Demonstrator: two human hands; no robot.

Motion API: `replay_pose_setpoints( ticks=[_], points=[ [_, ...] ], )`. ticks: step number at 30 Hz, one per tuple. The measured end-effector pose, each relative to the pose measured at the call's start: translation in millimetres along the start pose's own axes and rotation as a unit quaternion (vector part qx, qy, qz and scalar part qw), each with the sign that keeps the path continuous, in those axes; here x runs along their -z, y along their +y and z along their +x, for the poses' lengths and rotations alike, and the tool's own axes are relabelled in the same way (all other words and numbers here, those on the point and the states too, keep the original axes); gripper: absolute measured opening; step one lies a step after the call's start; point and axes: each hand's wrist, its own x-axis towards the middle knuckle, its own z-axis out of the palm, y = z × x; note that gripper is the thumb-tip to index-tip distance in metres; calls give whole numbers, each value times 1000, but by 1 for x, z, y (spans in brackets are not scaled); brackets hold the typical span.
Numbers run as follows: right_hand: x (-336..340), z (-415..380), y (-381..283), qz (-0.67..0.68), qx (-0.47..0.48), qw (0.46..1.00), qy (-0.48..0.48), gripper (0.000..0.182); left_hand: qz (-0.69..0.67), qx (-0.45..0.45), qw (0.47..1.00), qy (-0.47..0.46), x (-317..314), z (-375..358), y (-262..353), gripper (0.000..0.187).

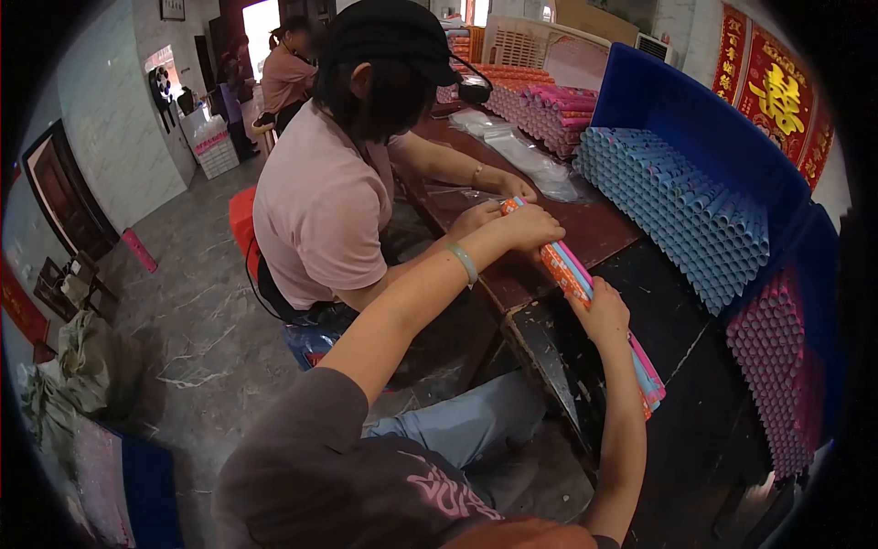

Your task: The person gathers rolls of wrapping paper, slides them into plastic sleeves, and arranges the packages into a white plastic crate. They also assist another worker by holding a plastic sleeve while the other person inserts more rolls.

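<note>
A bundle of long paper tubes, orange, pink and blue, lies slanted across the dark wooden table. My left hand, with a green band on its wrist, presses down on the bundle's far end, fingers curled over it. My right hand grips the bundle around its middle. The near end sticks out past my right forearm. A co-worker in a pink shirt and black cap sits at the table, both hands touching the same far end of the bundle.
Blue crates on the right hold stacked blue tubes and pink tubes. Clear plastic bags and a pile of pink and orange tubes lie farther back. Another person stands in the background. A red stool is behind the co-worker.
</note>
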Motion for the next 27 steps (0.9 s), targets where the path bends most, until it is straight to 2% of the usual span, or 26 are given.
replay_pose_setpoints(
  ticks=[10,14,27],
  points=[
    [-1,0,1,1,5,1000,15,47,30,-30,999,27,6,1,-3,46],
    [3,-1,2,3,-1,1000,14,49,2,-40,999,36,4,3,-1,44],
    [-1,-5,6,-10,3,1000,21,50,90,-27,995,38,-4,9,9,47]
  ],
)
